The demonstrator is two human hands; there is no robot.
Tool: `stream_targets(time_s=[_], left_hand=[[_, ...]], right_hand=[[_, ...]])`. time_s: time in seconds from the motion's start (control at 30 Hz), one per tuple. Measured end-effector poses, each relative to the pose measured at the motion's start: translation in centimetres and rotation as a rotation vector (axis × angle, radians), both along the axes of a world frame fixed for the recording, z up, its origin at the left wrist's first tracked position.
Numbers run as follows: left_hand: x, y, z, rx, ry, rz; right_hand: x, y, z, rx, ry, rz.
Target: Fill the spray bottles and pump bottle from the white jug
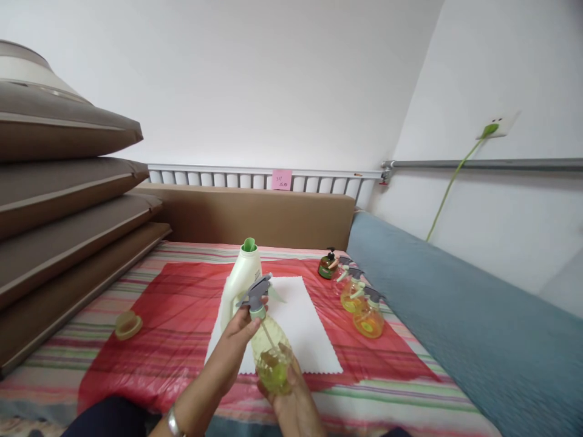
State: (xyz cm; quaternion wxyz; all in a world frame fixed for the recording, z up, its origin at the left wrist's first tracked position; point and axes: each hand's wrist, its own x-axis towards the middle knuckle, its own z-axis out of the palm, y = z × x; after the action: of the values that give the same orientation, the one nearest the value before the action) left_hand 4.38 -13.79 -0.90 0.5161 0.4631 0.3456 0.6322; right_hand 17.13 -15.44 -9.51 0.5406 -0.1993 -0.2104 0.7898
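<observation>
A clear yellow-green spray bottle [272, 346] with a grey trigger head is held up, slightly tilted, between my two hands. My left hand [241, 334] closes around the pale green collar just below the trigger head. Around the bottle's lower part wraps my right hand [289, 388], its fingers partly hidden behind the plastic. Some liquid shows near the bottom, and a dip tube runs down inside. Just behind stands a white jug [243, 270] with a green spout and its top uncovered. Both sit over a white scalloped mat [305, 328].
At the right are several spray bottles [368, 318] in a row and a dark green pump bottle [326, 267]. A round pale lid [128, 325] lies left on the red plastic sheet [168, 303]. Stacked brown cushions [68, 212] rise at the left; a blue padded edge [419, 291] borders the right.
</observation>
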Motion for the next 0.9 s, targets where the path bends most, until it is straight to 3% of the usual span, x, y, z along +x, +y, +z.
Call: stream_targets(time_s=[0.2,0.37,0.7,0.9], left_hand=[[-0.5,0.7,-0.4,-0.001,-0.031,0.156],[-0.6,0.1,-0.6,-0.083,-0.044,0.065],[-1.0,-0.3,-0.3,-0.012,0.002,0.240],[-0.6,-0.8,-0.3,-0.050,-0.048,0.143]], right_hand=[[-0.1,-0.2,0.5,0.021,-0.035,-0.034],[-0.3,-0.1,0.3,0.026,-0.048,-0.039],[-0.9,-0.5,1.2,0.034,-0.096,-0.073],[-0.5,-0.8,1.3,0.021,-0.077,-0.070]])
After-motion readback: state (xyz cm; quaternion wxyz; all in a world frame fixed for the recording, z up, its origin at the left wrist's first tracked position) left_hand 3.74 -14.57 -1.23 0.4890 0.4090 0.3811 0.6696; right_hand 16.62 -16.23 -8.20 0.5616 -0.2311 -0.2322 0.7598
